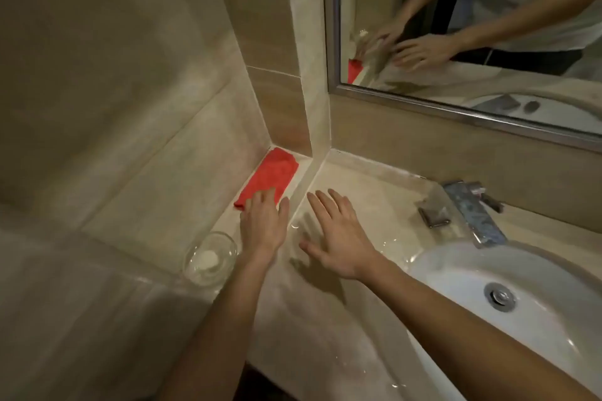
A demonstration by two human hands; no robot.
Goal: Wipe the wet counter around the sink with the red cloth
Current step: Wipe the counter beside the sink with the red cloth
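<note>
A person's left hand (263, 225) lies flat on the near end of the red cloth (267, 178), fingers straight and close together, their tips pressing the fabric rather than pinching it. The cloth stretches away from this grip along a narrow ledge (224, 221) toward the tiled corner, its far end touching the wall. Just behind the left wrist, on the same ledge, stands a clear glass bowl (211, 257) holding something small and white.

The right hand (335, 239) hovers or rests just beside the left, across a raised stone edge, over the beige worktop (325, 335); whether the palm touches the surface cannot be told. Its grip is spread, fingers straight and fanned apart, holding nothing. Beads and streaks of water glint on the worktop near this hand and further back along the bare forearm.

To the right of the spread hand, the chrome faucet (472, 212) reaches over the white sink (456, 273), whose metal drain (500, 297) shows near the forearm. A framed mirror (488, 120) on the wall beyond both grips reflects the two arms, a pale shirt, and a sliver of the red cloth.
</note>
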